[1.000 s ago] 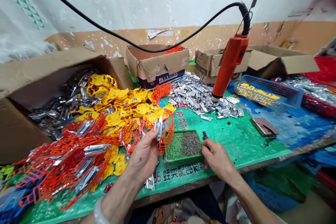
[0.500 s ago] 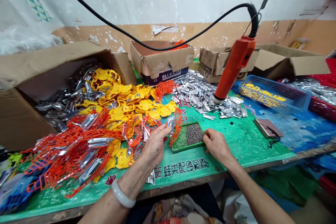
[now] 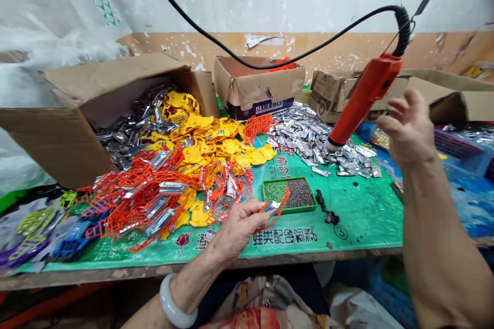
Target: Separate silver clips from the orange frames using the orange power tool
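My left hand pinches an orange plastic frame with a silver plate on it, just in front of the green tray. Small metal screws fill the tray's right part. My right hand is raised at the right, fingers apart and curved, with nothing seen in it. Close to its left hangs an orange electric screwdriver, tip down over a heap of silver plates; a gap seems to separate hand and tool. Small black parts lie right of the tray.
Orange frames and yellow plastic parts are heaped at the left, before an open carton. More cartons line the wall. A black cable hangs across. A blue basket stands at the right.
My right hand has left the tray and risen rightward near the screwdriver, its fingers now apart. My left hand has lowered the orange frame toward the tray's front edge. The view has turned left.
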`<move>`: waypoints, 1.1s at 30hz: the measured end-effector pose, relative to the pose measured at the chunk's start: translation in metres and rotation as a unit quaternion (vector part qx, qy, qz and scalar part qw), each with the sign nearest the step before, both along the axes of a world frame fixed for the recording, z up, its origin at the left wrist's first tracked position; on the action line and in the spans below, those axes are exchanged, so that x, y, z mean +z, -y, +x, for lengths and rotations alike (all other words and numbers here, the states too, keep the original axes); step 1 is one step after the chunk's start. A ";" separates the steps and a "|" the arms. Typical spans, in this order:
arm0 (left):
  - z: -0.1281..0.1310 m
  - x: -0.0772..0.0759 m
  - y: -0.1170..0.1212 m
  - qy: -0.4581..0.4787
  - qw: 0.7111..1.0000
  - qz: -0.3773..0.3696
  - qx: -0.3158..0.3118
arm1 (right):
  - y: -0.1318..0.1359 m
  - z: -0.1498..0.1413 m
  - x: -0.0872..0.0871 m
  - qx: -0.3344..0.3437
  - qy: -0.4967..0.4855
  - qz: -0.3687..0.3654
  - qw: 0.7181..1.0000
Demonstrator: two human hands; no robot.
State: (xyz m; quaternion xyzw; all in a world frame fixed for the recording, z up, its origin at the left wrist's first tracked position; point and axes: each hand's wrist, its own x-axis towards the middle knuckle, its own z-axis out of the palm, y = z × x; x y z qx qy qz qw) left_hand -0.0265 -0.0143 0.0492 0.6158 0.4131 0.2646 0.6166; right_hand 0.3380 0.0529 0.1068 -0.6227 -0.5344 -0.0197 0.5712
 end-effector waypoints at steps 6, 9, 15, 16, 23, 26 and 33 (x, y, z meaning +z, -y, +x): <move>-0.008 0.002 0.018 -0.051 0.995 0.009 -0.085 | -0.038 -0.052 0.042 0.226 -0.222 -0.079 0.945; -0.009 -0.003 0.019 -0.047 0.993 -0.037 -0.099 | -0.030 -0.071 0.048 0.247 -0.233 -0.065 0.938; -0.006 -0.019 0.011 -0.017 0.986 -0.108 -0.124 | 0.003 -0.124 0.021 0.294 -0.323 -0.060 0.897; -0.006 -0.021 0.010 -0.017 0.986 -0.108 -0.126 | 0.007 -0.134 0.014 0.288 -0.329 -0.058 0.897; -0.003 -0.021 0.006 -0.022 0.986 -0.087 -0.142 | -0.001 -0.174 -0.026 0.271 -0.291 -0.045 0.916; -0.003 -0.023 0.004 -0.004 0.986 -0.101 -0.135 | -0.009 -0.177 -0.036 0.246 -0.282 -0.042 0.926; -0.005 -0.025 -0.003 0.004 0.981 -0.146 -0.130 | -0.011 -0.178 -0.047 0.233 -0.280 -0.040 0.930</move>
